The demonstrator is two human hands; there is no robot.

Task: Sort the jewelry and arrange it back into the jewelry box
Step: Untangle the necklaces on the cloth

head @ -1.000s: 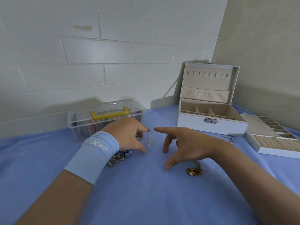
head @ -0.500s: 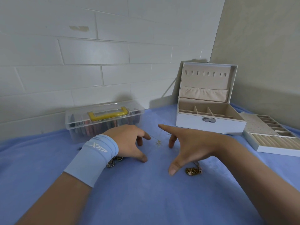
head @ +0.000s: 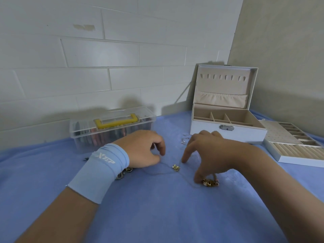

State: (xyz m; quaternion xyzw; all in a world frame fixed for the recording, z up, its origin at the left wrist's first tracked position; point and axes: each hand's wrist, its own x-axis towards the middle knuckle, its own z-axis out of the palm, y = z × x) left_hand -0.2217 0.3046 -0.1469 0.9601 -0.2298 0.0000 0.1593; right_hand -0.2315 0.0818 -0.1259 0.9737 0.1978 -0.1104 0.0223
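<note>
Spreading a necklace (head: 175, 167) flat on the cloth (head: 157, 211), I see my left hand (head: 143, 148) curled at the chain; I cannot tell if it pinches. My right hand (head: 210, 151) is splayed, its forefinger pressing the chain and its thumb touching the gold pile (head: 209, 182). Dragging could tangle both. The box (head: 228, 133) stands open behind.

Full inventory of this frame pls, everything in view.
jewelry box: 1, white, open, back right
tray insert: 1, white and beige, right of box
plastic case: 1, clear with yellow handle, back left
pendant chain: 1, gold, between hands
jewelry cluster: 1, gold, by right thumb
jewelry pile: 1, dark, at left wrist
cloth: 1, blue, under everything
wristband: 1, light blue, left wrist
left hand: 1, curled, by chain
right hand: 1, fingertips on cloth
</note>
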